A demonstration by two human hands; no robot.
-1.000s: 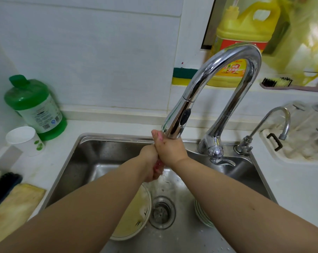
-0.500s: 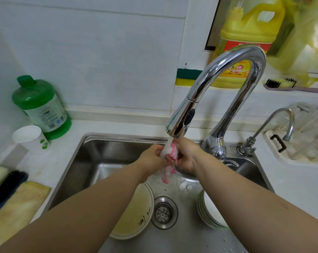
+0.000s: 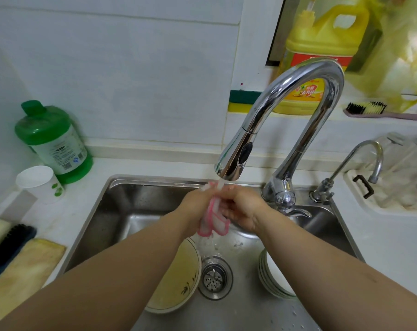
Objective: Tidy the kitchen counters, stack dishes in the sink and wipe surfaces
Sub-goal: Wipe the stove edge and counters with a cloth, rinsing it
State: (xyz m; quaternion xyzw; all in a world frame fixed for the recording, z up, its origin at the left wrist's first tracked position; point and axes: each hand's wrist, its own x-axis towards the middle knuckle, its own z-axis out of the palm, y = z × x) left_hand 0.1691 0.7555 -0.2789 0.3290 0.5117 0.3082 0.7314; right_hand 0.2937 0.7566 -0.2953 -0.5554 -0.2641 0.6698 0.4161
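Both hands, left hand (image 3: 195,209) and right hand (image 3: 243,211), grip the pink-edged cloth (image 3: 213,217) under the running tap (image 3: 231,163), so I judge dishes (image 3: 272,278) stacked below the grip done, desk (image 3: 66,218) wiping left.

Both bare forearms are extended forward from the lower corners and converge at centre. The left hand (image 3: 195,206) is seen from the back, its fingers curled around the upper part of a small white cloth with pink trim (image 3: 214,217). The right hand (image 3: 243,211) is set directly opposite, knuckles outward, its fingers also curled onto the cloth. The two hands are held close together, the cloth pinched between them, each grip closed. Both wrists are kept roughly level.
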